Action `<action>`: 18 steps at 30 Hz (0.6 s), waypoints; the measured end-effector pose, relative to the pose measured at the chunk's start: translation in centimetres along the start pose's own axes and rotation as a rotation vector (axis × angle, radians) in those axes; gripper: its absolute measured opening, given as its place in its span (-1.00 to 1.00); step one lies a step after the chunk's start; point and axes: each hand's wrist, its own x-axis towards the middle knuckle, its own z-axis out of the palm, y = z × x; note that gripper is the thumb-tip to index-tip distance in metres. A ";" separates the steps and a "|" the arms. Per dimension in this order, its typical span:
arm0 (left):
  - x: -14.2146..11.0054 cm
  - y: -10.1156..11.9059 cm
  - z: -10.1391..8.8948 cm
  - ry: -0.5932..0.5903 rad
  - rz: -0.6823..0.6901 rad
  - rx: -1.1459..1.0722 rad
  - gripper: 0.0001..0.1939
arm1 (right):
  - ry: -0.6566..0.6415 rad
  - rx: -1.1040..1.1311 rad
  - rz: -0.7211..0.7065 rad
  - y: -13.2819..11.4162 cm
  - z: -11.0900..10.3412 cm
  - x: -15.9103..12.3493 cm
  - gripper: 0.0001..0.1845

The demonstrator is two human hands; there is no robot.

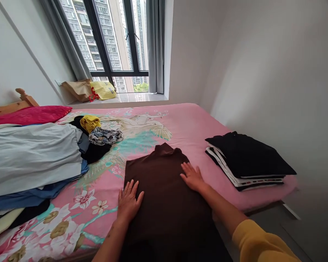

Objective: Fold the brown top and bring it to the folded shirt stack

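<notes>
A dark brown high-necked top (161, 196) lies spread on the bed, its collar pointing away from me and its lower part running toward me. Near its left edge my left hand (130, 200) rests flat on the cloth with the fingers spread. On the opposite side, below the shoulder, my right hand (191, 176) presses flat with its fingers apart. Neither hand grips anything. No sleeves of the top show; its near end fades into shadow at the bottom of the view.
A folded stack of black and white clothes (251, 156) sits at the bed's right edge. Loose clothes (32, 156) pile up on the left, with a yellow bundle (90, 123) by them. The pink floral sheet (186, 120) covers the bed. Bags (104, 90) stand on the windowsill.
</notes>
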 end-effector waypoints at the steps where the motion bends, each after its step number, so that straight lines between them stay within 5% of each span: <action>1: 0.0 0.0 0.1 -0.001 0.001 0.002 -0.42 | 0.004 -0.007 0.140 1.6 -0.8 -0.4 -0.37; 3: 0.1 0.0 0.2 0.001 0.000 0.005 -0.42 | 0.022 -0.017 0.316 3.7 -2.5 -1.4 -0.38; 5: 0.2 -0.1 0.2 -0.003 -0.003 0.010 -0.42 | 0.072 -0.022 0.311 3.4 -3.5 -2.8 -0.38; 9: 0.5 0.7 -0.8 -0.072 -0.031 0.019 -0.41 | 0.159 0.037 -0.047 -2.4 -2.4 -6.0 -0.40; 12: -0.2 3.2 -2.1 -0.079 -0.075 0.045 -0.41 | 0.054 0.094 -0.214 -6.2 -0.4 -7.9 -0.38; 15: -2.3 6.2 -2.8 -0.033 0.151 0.027 -0.41 | -0.007 0.092 -0.278 -6.7 0.9 -8.8 -0.36; 18: -5.0 6.2 -2.3 -0.067 0.333 -0.007 -0.43 | -0.009 0.045 -0.220 -3.6 1.4 -9.8 -0.35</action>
